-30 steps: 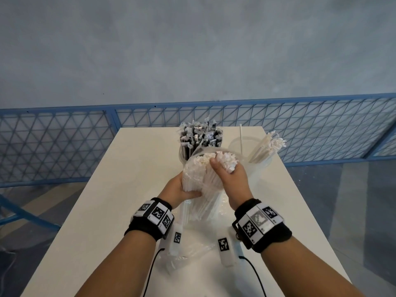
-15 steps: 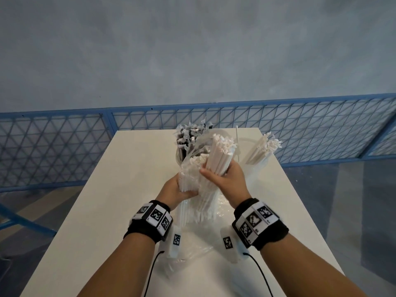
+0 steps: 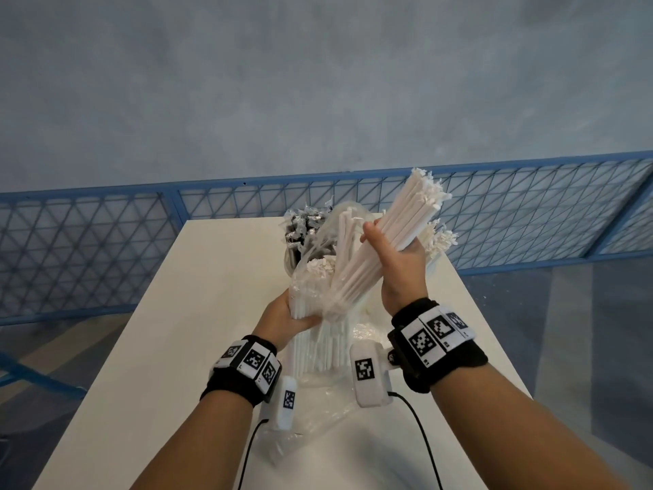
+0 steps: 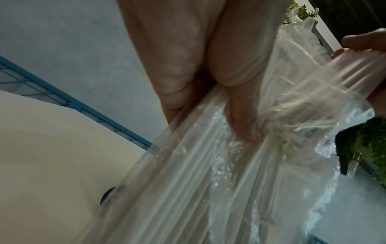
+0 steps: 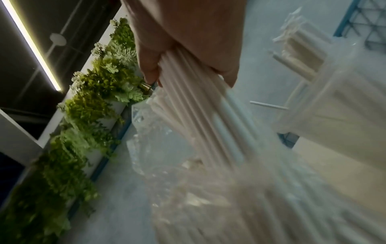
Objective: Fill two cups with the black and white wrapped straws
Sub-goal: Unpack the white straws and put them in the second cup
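Observation:
My right hand [image 3: 392, 258] grips a thick bundle of white wrapped straws [image 3: 399, 221], lifted and tilted up to the right, its lower ends still inside a clear plastic bag [image 3: 311, 288]. In the right wrist view the white straws [image 5: 200, 115] run down from my fingers [image 5: 150, 66] into the bag [image 5: 158, 148]. My left hand [image 3: 286, 318] holds the bag with the rest of the white straws upright on the table; its fingers [image 4: 177, 66] press the plastic [image 4: 208, 165]. Behind, a cup of black wrapped straws [image 3: 300, 228] and a cup with white straws [image 3: 436, 238] stand, partly hidden.
The white table [image 3: 169, 330] runs away from me to a blue mesh fence [image 3: 88, 242] and a grey wall. Crumpled clear plastic [image 3: 318, 415] lies on the table near my wrists. A planter of green leaves [image 5: 87, 102] shows in the right wrist view.
My right hand has pulled the white straw bundle up and to the right, mostly out of the bag. The left hand has stayed on the bag.

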Motion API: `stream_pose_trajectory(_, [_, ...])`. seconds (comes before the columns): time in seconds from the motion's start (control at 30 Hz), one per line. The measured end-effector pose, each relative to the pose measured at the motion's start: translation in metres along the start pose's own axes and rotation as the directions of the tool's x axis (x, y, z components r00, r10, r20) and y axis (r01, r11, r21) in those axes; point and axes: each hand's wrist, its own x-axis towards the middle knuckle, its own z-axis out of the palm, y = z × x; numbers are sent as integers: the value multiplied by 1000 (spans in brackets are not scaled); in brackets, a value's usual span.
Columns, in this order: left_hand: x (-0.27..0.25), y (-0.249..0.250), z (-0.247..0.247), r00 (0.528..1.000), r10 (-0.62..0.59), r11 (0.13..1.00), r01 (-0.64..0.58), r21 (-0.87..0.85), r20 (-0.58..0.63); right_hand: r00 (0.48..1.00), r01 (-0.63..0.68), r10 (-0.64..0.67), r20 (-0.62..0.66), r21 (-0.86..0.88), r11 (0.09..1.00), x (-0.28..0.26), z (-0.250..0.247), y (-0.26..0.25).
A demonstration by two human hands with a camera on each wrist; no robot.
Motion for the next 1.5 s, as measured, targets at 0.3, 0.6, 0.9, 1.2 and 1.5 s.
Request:
stream_pose_trajectory(0.3, [-2, 2, 2, 1000, -11, 1000, 11, 16, -1, 981, -59, 84, -172, 148, 987, 3, -8, 3])
stream_pose_trajectory(0.6, [0, 1, -2, 999, -28, 1000, 28, -8, -25, 938, -160, 268, -222, 411, 898, 35, -34, -13])
stream_pose_trajectory(0.9, [3, -3, -1, 999, -31, 999, 31, -9, -36, 989, -127, 138, -44, 185, 975, 26, -23, 1])
stream_pose_trajectory(1.2, [2, -1, -2, 999, -24, 1000, 24, 7, -43, 997, 41, -39, 60, -29, 999, 2, -1, 11])
stream_pose_trajectory(1.5, [-1, 4, 0, 1000, 3, 1000, -3, 16, -27, 999, 33, -27, 35, -203, 979, 9, 13, 14])
